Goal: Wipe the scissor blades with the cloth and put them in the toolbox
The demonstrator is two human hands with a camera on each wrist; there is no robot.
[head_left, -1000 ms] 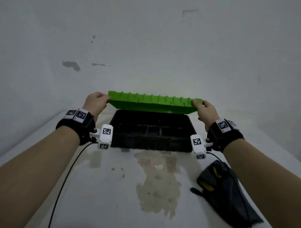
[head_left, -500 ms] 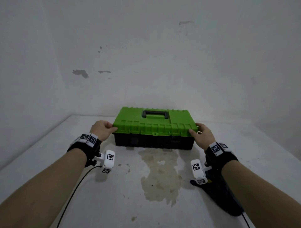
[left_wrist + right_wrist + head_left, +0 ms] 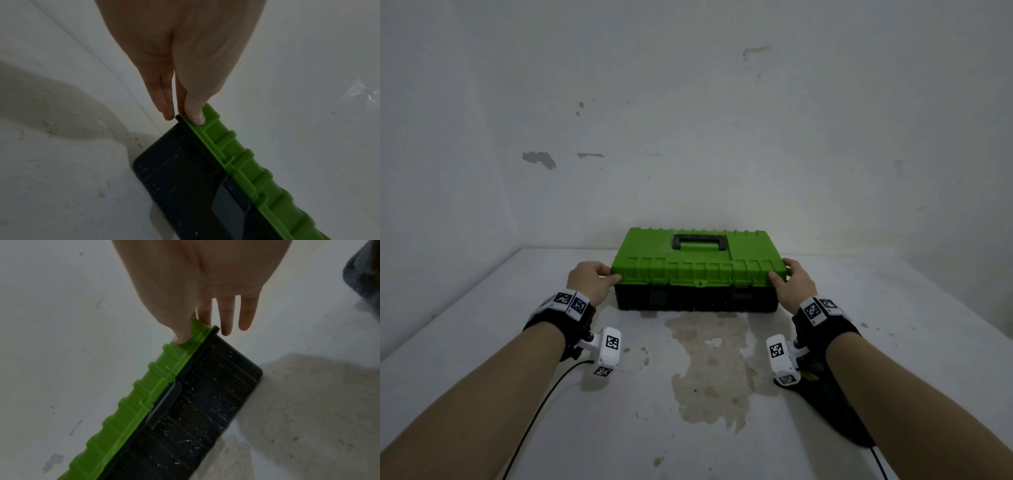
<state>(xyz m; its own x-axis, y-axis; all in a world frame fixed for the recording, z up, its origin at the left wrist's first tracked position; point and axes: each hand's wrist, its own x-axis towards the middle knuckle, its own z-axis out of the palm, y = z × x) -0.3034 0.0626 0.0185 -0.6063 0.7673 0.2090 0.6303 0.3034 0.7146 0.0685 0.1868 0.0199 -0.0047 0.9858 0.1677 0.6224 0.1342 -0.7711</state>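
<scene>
1. On the left hand [image 3: 180, 53], the thumb presses the green lid [image 3: 246, 162] at its front corner while the other fingers [image 3: 162, 97] lie straight and close together beside the corner of the black base [image 3: 180, 178]. They touch it but do not curl round it.
2. The right hand [image 3: 197, 280] mirrors this: its thumb is on the lid's opposite corner, and its straight fingers [image 3: 246, 313] are slightly spread just past the end of the box.
3. The toolbox [image 3: 698, 270] sits shut at the far side of the table [image 3: 482, 342], against the wall, with its carry handle [image 3: 700, 242] lying flat on top.
4. The scissors are not clearly visible. A dark cloth [image 3: 835, 404] lies on the table under the right forearm, with a yellow bit showing; whether that is the scissor handle, I cannot tell.
5. Handling judgement: the box looks like stiff, light plastic, best gripped at the lid corners or the handle. The cloth is soft and limp. Scissors would be rigid, with sharp blades, so hold them by the handles and wipe along the blades from the spine side, not across the edge.
</scene>
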